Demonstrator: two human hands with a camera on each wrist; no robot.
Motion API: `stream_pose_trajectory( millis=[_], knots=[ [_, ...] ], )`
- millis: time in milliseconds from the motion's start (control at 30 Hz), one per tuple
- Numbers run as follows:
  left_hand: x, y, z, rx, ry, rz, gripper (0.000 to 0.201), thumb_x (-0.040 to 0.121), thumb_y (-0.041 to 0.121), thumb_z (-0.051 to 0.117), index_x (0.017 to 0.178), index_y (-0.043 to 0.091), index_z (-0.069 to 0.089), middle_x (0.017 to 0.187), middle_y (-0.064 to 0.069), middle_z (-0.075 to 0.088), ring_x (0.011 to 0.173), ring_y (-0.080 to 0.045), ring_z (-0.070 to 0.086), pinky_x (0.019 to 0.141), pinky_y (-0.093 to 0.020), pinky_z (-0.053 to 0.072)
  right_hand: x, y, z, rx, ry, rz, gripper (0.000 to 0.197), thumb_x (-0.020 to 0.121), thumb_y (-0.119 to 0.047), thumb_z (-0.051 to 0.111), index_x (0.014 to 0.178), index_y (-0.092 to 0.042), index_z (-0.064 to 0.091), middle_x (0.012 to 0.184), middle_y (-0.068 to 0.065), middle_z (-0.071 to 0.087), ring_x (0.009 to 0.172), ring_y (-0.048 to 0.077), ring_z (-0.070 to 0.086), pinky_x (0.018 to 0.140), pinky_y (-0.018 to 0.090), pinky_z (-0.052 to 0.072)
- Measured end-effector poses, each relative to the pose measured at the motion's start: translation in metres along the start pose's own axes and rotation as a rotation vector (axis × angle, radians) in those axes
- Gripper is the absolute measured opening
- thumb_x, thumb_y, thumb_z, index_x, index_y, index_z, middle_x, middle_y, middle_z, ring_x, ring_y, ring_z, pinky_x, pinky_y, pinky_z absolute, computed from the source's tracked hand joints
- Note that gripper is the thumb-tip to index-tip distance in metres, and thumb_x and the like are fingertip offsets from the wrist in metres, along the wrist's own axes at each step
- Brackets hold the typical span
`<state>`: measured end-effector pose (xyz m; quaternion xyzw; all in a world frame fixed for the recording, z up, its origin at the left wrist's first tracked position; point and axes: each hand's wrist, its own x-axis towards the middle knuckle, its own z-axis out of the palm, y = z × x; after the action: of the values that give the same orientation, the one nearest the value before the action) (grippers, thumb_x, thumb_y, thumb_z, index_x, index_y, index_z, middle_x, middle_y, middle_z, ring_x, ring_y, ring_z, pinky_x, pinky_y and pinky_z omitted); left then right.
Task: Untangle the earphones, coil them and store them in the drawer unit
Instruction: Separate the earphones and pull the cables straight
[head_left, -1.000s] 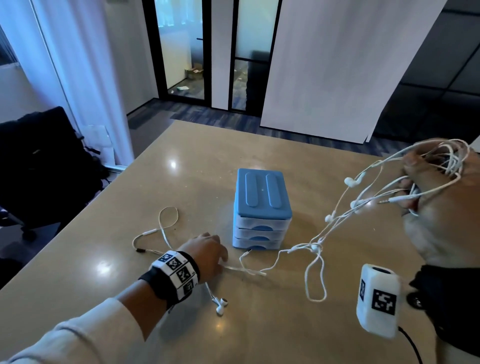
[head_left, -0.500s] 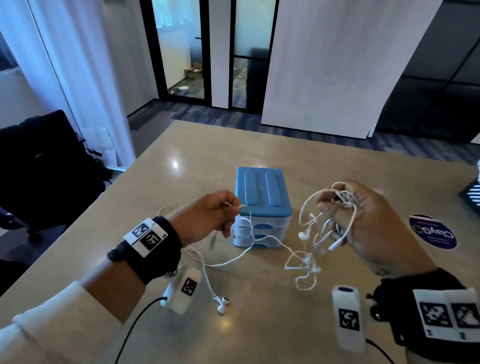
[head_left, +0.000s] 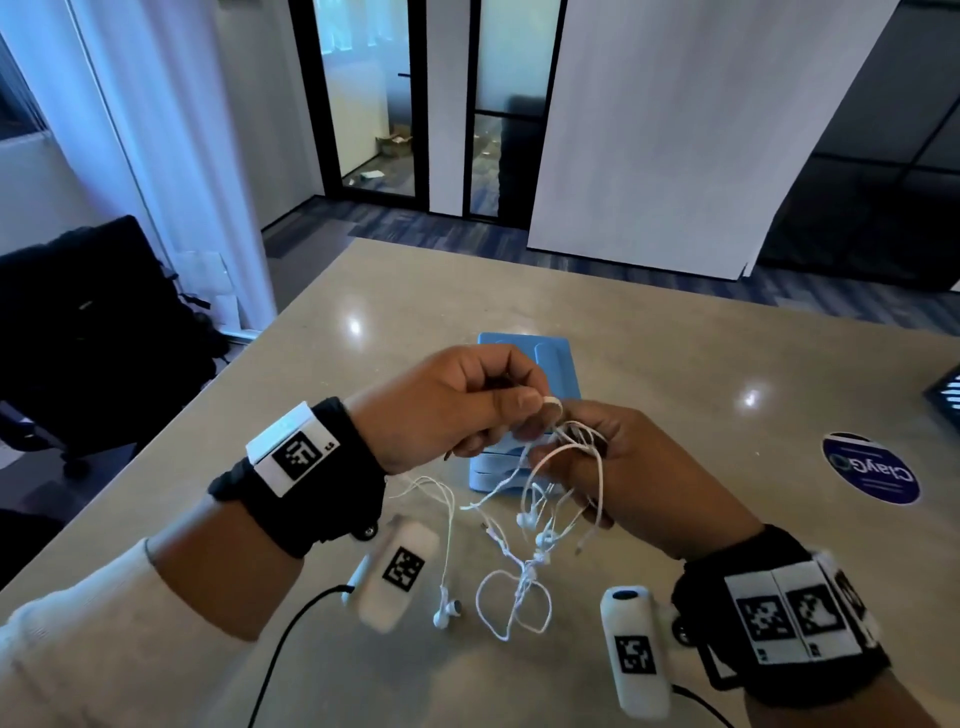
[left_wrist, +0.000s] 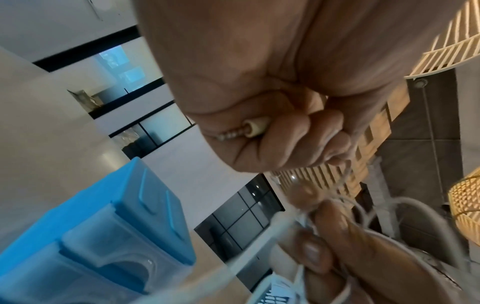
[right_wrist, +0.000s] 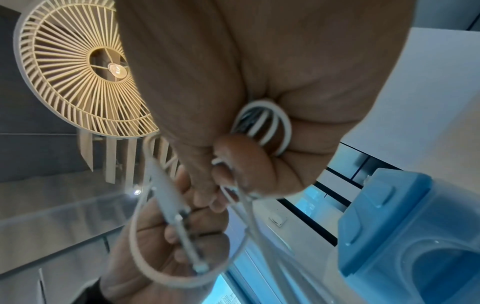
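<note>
Your left hand (head_left: 457, 405) has come up off the beige tabletop (head_left: 675, 374), pinching the jack plug (left_wrist: 249, 128) beside your right hand (head_left: 639, 467), which grips the thin white tangled earphones (head_left: 550, 499). They hang before the blue-lidded 3-drawer plastic unit (head_left: 524, 345) mid-table. Pulling hard could tighten the knot.

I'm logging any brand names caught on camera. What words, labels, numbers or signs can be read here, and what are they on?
"ClayG": on the round blue sticker on the table; it appears mirrored, and its smaller lines are too blurred to read.
Square black-and-white marker codes, no words: on the wristbands and the white wrist cameras.
Small mark beside the left wristband's code: too small to read.
Drawer unit: no text visible.
</note>
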<state>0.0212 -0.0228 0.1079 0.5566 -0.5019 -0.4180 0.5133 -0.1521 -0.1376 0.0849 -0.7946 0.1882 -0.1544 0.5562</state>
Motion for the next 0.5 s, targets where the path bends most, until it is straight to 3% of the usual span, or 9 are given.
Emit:
stream_pose_trajectory(
  millis=[100,200,267,333,433,500],
  knots=[
    [0.003,-0.007,-0.014,-0.002,0.096,-0.014,0.006,0.094,0.014,0.062,0.096,0.011,0.066,0.064,-0.006,0.056,0.05,-0.016,0.044,0.045,-0.023,0.035,-0.001,-0.002,-0.005,0.039,0.073,-0.014,0.014,0.096,-0.014,0.068,0.083,-0.016,0.072,0.061,0.001,0.054,0.047,0.012,0.042,0.044,0.023,0.034],
    [0.008,-0.033,-0.036,0.138,0.192,-0.106,0.014,0.098,0.02,0.059,0.106,0.013,0.067,0.079,-0.002,0.066,0.069,-0.016,0.06,0.057,-0.023,0.047,-0.003,-0.006,-0.018,0.052,0.149,-0.017,0.013,0.096,-0.014,0.068,0.084,-0.014,0.073,0.058,-0.002,0.054,0.05,0.018,0.041,0.044,0.025,0.035],
    [0.01,-0.063,-0.054,0.465,0.224,-0.171,0.016,0.096,0.022,0.06,0.11,0.017,0.067,0.091,0.0,0.068,0.084,-0.016,0.063,0.072,-0.028,0.052,-0.005,-0.008,-0.025,0.069,0.174,-0.021,0.011,0.095,-0.015,0.068,0.087,-0.014,0.074,0.062,0.002,0.056,0.052,0.021,0.041,0.044,0.026,0.036],
    [0.008,-0.101,-0.07,0.904,0.174,-0.321,0.035,0.09,0.031,0.067,0.123,0.02,0.063,0.114,-0.001,0.067,0.107,-0.019,0.063,0.095,-0.031,0.047,-0.007,-0.009,-0.029,0.116,0.185,-0.025,0.01,0.094,-0.017,0.068,0.087,-0.012,0.073,0.064,0.004,0.054,0.052,0.02,0.04,0.043,0.025,0.035],
    [-0.005,-0.165,-0.074,1.131,-0.026,-0.582,0.089,0.072,0.056,0.069,0.15,0.039,0.03,0.154,0.001,0.039,0.143,-0.02,0.035,0.117,-0.035,0.027,-0.01,-0.009,-0.031,0.14,0.193,-0.027,0.01,0.094,-0.014,0.067,0.087,-0.011,0.073,0.062,0.004,0.054,0.049,0.016,0.04,0.042,0.023,0.035],
    [-0.013,-0.194,-0.07,1.229,-0.091,-0.648,0.107,0.064,0.065,0.069,0.146,0.062,-0.001,0.161,0.005,0.024,0.15,-0.024,0.017,0.119,-0.042,0.024,-0.011,-0.007,-0.033,0.138,0.204,-0.04,0.009,0.094,-0.013,0.067,0.088,-0.011,0.074,0.061,0.002,0.056,0.048,0.015,0.04,0.041,0.023,0.035]
  ],
)
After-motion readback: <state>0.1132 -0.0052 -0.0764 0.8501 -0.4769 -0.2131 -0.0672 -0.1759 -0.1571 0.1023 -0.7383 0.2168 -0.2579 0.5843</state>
